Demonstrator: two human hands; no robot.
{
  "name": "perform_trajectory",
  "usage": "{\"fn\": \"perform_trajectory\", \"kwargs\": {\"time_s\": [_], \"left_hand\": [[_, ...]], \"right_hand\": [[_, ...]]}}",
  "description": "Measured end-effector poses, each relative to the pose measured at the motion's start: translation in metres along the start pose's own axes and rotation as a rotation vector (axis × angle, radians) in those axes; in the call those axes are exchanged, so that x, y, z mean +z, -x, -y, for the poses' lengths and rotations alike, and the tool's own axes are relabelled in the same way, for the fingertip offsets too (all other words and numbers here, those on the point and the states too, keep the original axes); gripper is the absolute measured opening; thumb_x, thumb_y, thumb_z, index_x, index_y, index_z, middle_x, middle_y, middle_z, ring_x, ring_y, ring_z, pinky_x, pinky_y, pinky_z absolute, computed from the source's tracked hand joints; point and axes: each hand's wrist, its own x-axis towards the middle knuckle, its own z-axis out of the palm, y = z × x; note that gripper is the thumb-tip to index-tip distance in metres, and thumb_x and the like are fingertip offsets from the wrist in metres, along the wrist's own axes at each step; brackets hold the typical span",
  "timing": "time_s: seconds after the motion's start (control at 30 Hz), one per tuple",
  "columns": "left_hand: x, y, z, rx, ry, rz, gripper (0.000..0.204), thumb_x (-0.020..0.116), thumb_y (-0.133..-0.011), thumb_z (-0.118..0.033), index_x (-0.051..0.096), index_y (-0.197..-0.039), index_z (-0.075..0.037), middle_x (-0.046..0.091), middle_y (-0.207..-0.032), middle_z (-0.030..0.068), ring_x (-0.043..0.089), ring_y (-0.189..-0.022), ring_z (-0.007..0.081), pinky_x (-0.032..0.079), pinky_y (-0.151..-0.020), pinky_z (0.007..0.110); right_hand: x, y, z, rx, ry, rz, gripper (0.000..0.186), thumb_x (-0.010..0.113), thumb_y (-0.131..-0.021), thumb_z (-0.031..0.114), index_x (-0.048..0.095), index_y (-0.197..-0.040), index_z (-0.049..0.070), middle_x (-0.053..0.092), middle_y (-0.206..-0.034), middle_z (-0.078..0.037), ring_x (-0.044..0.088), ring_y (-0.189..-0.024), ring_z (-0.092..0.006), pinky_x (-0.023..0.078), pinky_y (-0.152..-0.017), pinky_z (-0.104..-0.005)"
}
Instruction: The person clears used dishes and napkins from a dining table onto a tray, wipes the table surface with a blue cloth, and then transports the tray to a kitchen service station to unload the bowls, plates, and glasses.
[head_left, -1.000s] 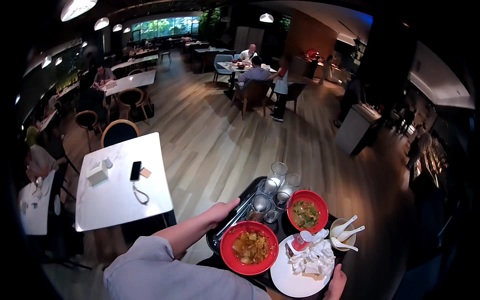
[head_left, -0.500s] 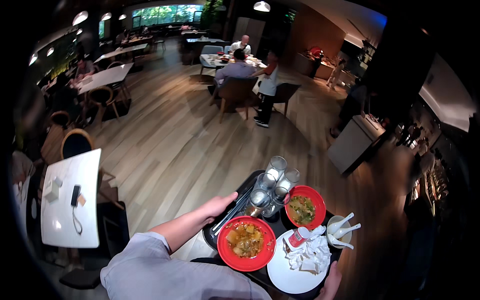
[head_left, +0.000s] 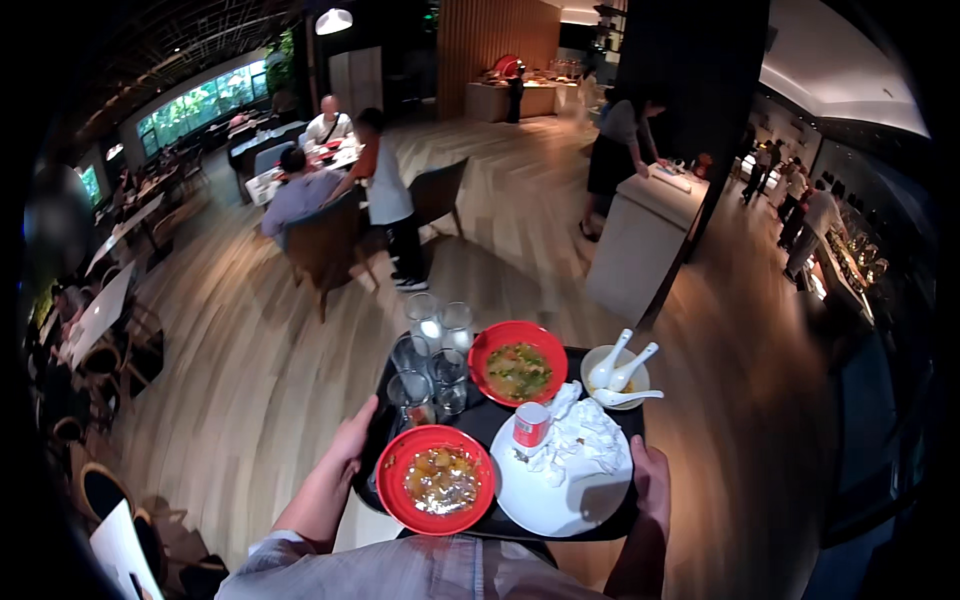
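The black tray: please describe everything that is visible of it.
The black tray is flat, rectangular and dark, probably plastic, carried level above a wooden floor. The left hand grips its left edge, the right hand its right edge. On it stand two red bowls of food, empty glasses, a white plate with crumpled napkins, and a small bowl of white spoons.

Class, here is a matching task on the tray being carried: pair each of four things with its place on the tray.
Things:
1. empty glasses
2. small bowl of white spoons
3. white plate with crumpled napkins
4. red bowl with orange food

Places:
A. near left
B. far right
C. far left
D. near right

Pairs: 1-C, 2-B, 3-D, 4-A
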Motion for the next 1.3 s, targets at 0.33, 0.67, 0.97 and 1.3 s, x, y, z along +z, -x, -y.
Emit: {"fn": "perform_trajectory", "kwargs": {"time_s": [0.33,0.67,0.97,1.3], "left_hand": [[0.119,-0.212,-0.119,-0.040,-0.162,-0.014,0.074,0.051,-0.089,-0.067,0.062,-0.113,0.002,0.061,-0.071,0.0054,0.040,-0.034,0.0110,0.022,-0.028,0.025],[0.237,-0.423,-0.224,-0.118,-0.239,0.004,0.078,0.054,-0.088,-0.065,0.057,-0.124,0.004,0.068,-0.103,0.0133,0.065,-0.082,0.0212,0.051,-0.067,0.032],[0.309,-0.648,-0.282,-0.042,0.066,-0.050,0.059,0.059,-0.092,-0.051,0.062,-0.118,0.002,0.067,-0.111,0.0104,0.062,-0.100,0.0203,0.045,-0.091,0.033],[0.440,-0.870,-0.406,-0.092,0.151,-0.113,0.053,0.052,-0.097,-0.048,0.069,-0.106,0.002,0.072,-0.098,0.0126,0.068,-0.083,0.0208,0.053,-0.079,0.033]], "right_hand": [[0.073,-0.288,0.057,0.003,0.444,-0.108,0.059,0.059,-0.090,0.057,0.067,-0.090,-0.001,0.065,-0.077,-0.008,0.060,-0.072,-0.0180,0.047,-0.067,-0.0352],[0.156,-0.523,0.126,0.009,0.295,-0.101,0.055,0.063,-0.089,0.052,0.062,-0.080,-0.002,0.061,-0.072,-0.007,0.054,-0.069,-0.0156,0.045,-0.063,-0.0347],[0.264,-0.778,0.184,-0.010,0.384,-0.049,0.056,0.065,-0.088,0.051,0.060,-0.075,-0.003,0.059,-0.071,-0.007,0.051,-0.069,-0.0159,0.045,-0.065,-0.0366],[0.364,-1.094,0.261,-0.045,0.278,0.103,0.050,0.063,-0.092,0.048,0.065,-0.086,-0.001,0.062,-0.083,-0.006,0.053,-0.078,-0.0145,0.045,-0.070,-0.0323]]}}
